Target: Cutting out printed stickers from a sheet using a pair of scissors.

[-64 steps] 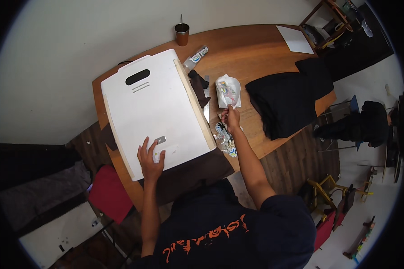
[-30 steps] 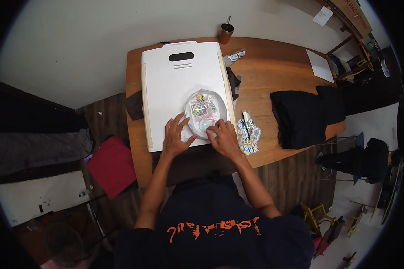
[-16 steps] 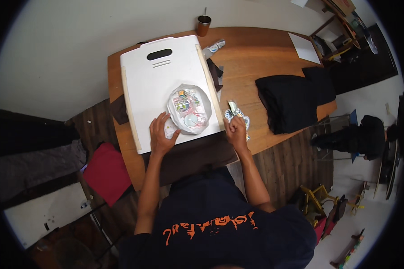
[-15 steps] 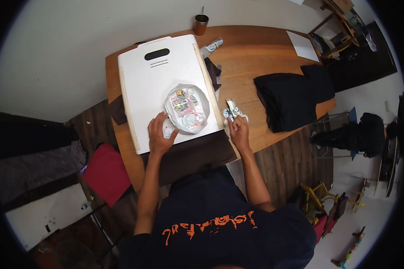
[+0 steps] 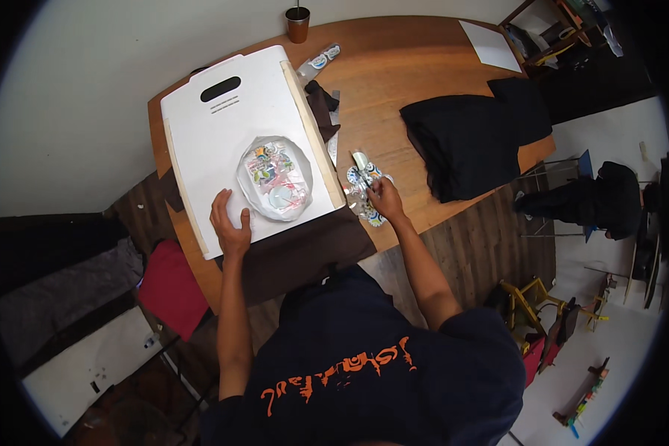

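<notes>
A large white board (image 5: 230,126) with a handle slot lies on the wooden table (image 5: 409,67). A clear plastic bag of small colourful pieces (image 5: 274,178) rests on the board's near half. My left hand (image 5: 229,221) lies flat on the board just left of and below the bag, fingers spread. My right hand (image 5: 384,199) is off the board to the right, fingers closed on a pile of small colourful packets (image 5: 363,181) on the table.
A brown cloth (image 5: 305,249) hangs over the near table edge. Black folded fabric (image 5: 468,137) lies to the right, a white sheet (image 5: 490,44) at the far right. A dark cup (image 5: 298,24) and a small wrapped packet (image 5: 321,58) sit at the far edge.
The clear bag was carried from the right of the table onto the board. My right hand then left it and reached right to the small packets; my left hand stays on the board.
</notes>
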`<act>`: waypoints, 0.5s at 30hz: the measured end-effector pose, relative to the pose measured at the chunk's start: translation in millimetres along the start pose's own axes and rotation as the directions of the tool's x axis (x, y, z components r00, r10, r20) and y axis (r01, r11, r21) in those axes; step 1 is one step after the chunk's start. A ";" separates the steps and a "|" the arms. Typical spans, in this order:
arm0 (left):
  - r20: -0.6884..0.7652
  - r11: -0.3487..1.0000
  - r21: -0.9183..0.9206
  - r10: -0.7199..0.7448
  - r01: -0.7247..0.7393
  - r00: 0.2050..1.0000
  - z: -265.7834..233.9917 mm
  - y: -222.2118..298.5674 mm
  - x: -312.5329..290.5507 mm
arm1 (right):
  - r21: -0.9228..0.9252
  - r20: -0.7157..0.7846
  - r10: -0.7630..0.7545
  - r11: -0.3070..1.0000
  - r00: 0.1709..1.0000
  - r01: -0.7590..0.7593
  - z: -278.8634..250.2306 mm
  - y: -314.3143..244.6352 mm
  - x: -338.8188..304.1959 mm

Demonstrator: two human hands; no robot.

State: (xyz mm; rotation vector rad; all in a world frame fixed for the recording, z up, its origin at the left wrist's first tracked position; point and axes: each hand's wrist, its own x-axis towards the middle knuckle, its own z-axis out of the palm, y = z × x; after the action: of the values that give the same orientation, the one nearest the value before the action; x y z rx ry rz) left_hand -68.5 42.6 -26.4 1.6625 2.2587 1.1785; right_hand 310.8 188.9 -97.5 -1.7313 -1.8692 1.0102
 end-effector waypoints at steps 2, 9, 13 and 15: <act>0.017 1.000 0.020 -0.010 0.009 1.000 0.1 2.8 0.2 | -0.086 -0.051 -0.154 0.985 0.987 0.149 17.1 8.6 7.9; 0.036 0.996 0.082 -0.050 0.047 0.998 0.4 7.2 1.9 | -0.132 0.003 -0.122 0.984 0.993 0.121 35.9 12.2 12.8; 0.019 0.994 0.101 -0.042 0.040 0.999 1.0 5.2 1.0 | -0.091 0.004 -0.135 0.987 0.991 0.135 29.3 8.9 8.8; 0.009 0.993 0.106 -0.043 0.042 0.999 1.3 6.1 0.6 | -0.099 0.011 -0.253 0.962 0.967 0.253 28.4 15.2 1.7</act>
State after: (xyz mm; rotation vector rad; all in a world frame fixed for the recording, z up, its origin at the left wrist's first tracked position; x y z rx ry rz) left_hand -63.3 44.4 -23.2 1.6432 2.3759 1.0550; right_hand 300.6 183.4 -127.6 -1.4937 -2.1068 0.8291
